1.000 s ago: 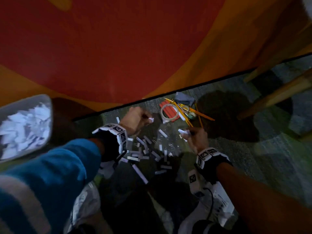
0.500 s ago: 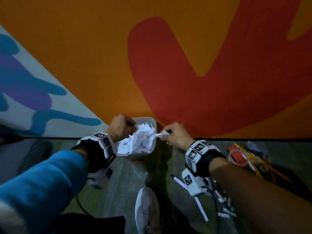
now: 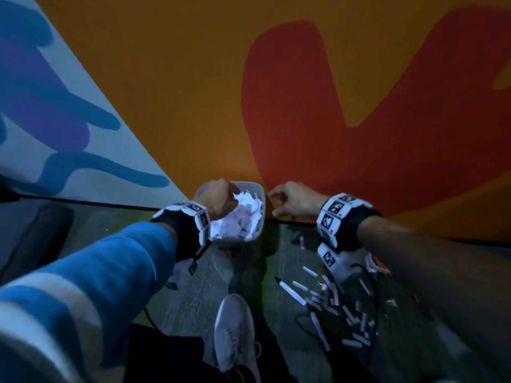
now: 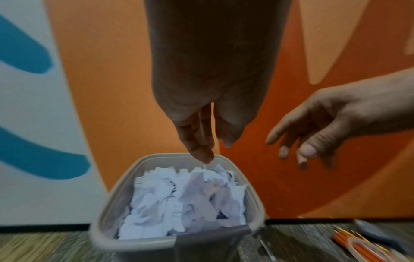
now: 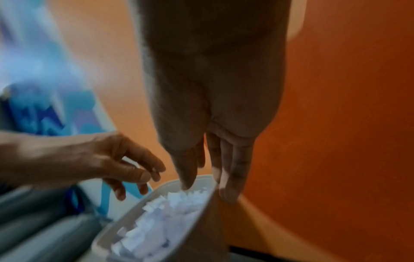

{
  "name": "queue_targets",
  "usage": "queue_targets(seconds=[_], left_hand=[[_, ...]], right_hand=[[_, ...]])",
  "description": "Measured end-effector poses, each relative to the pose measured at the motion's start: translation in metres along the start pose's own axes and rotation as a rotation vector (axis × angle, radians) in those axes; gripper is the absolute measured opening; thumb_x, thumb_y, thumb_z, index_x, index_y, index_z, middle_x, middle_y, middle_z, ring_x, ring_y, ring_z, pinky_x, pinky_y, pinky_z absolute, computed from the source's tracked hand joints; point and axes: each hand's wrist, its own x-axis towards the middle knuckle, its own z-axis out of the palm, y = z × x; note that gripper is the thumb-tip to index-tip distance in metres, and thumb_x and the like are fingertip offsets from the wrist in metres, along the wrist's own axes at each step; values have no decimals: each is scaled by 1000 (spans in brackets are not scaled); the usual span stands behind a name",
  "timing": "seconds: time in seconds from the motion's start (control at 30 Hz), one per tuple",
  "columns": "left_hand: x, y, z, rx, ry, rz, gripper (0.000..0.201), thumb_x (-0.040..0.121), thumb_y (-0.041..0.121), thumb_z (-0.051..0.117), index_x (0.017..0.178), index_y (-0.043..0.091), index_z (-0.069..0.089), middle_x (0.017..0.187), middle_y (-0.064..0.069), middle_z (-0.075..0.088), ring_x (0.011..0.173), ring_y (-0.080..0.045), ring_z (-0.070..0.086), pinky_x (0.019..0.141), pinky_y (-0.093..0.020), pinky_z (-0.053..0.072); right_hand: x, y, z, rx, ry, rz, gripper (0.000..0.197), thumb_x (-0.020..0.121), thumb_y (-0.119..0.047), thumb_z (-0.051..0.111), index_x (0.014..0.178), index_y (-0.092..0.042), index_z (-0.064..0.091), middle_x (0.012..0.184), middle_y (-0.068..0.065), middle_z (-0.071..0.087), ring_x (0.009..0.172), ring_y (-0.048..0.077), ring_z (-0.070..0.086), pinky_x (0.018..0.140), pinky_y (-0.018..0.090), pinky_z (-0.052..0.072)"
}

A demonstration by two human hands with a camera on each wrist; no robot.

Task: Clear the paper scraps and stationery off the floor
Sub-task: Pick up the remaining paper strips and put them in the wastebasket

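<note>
A grey plastic bin (image 3: 257, 230) stands against the wall, heaped with white paper scraps (image 3: 243, 217). My left hand (image 3: 221, 199) hangs over the bin's left side; in the left wrist view its fingers (image 4: 201, 141) point down, loose and empty, just above the scraps (image 4: 186, 200). My right hand (image 3: 276, 203) hovers beside the bin's right rim with relaxed, spread fingers (image 4: 291, 152) holding nothing. More paper strips (image 3: 340, 299) and a white pen (image 3: 291, 291) lie on the floor to the right, under my right forearm.
The orange and red painted wall (image 3: 304, 106) rises directly behind the bin. My white shoe (image 3: 235, 327) rests on the floor below the bin. A tape roll and orange pencils (image 4: 363, 248) lie to the right. A dark cable (image 3: 304, 319) crosses the strips.
Both hands carried scraps from the floor pile to the bin. The right hand's scrap is gone, and that hand has drawn away to the right; the left hand now hangs over the bin.
</note>
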Motion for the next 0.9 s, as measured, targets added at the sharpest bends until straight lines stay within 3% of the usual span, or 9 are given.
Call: queue_targets(seconds=[0.07, 0.2, 0.3, 0.4, 0.53, 0.67, 0.77, 0.83, 0.9], left_hand=[[-4, 24, 7, 12, -44, 108, 30, 90, 13, 61, 118, 14, 71, 111, -4, 73, 101, -24, 68, 81, -21, 43], [-4, 75, 31, 44, -172, 277, 23, 92, 18, 63, 112, 11, 73, 107, -8, 73, 100, -26, 68, 74, -23, 40], [-5, 110, 59, 59, -276, 361, 23, 91, 16, 62, 109, 11, 75, 105, -8, 75, 99, -22, 69, 80, -22, 46], [-6, 137, 95, 106, -383, 415, 20, 91, 18, 61, 102, 12, 76, 98, -7, 75, 90, -22, 69, 74, -25, 49], [3, 143, 156, 114, -512, 353, 10, 87, 27, 62, 90, 24, 71, 99, -5, 70, 88, -22, 67, 81, -37, 57], [20, 137, 220, -26, -510, 213, 10, 78, 34, 59, 78, 33, 68, 95, -2, 70, 89, -19, 68, 88, -39, 57], [26, 147, 254, -102, -532, 157, 16, 86, 20, 61, 77, 25, 73, 92, -5, 75, 90, -21, 70, 88, -37, 57], [34, 156, 274, -158, -543, 123, 22, 83, 18, 60, 66, 29, 70, 90, -7, 74, 91, -23, 69, 87, -38, 57], [43, 170, 291, -256, -545, 84, 22, 82, 15, 59, 69, 25, 73, 92, -9, 74, 95, -26, 68, 88, -37, 56]], right_hand=[[-20, 17, -14, -76, -61, 31, 48, 82, -30, 77, 127, -20, 63, 93, 0, 67, 82, 21, 68, 81, 32, 56], [-60, 54, -34, -226, -180, 81, 42, 84, -38, 75, 122, -22, 65, 101, -1, 66, 88, 20, 67, 86, 36, 56], [-89, 84, -35, -141, -236, 173, 33, 87, -31, 74, 115, -17, 66, 84, 6, 72, 59, 15, 67, 69, 34, 60], [-109, 124, -17, -29, -245, 277, 25, 85, -25, 76, 105, -10, 69, 83, 10, 74, 69, 22, 71, 62, 33, 60], [-128, 174, 16, 106, -266, 402, 17, 89, -17, 72, 92, -1, 74, 70, 8, 70, 72, 28, 69, 62, 36, 58], [-142, 234, 42, 39, -252, 528, 27, 92, -22, 66, 100, 2, 74, 89, 20, 74, 79, 32, 72, 73, 45, 61], [-154, 277, 50, 6, -170, 658, 24, 91, -20, 66, 100, 2, 72, 102, 18, 73, 93, 31, 70, 76, 34, 56], [-163, 299, 56, -24, -133, 759, 16, 92, -16, 63, 98, -1, 63, 112, 15, 68, 103, 31, 66, 77, 32, 51], [-171, 319, 67, -2, -105, 863, 21, 89, -17, 64, 103, 0, 66, 113, 15, 68, 104, 31, 66, 75, 33, 52]])
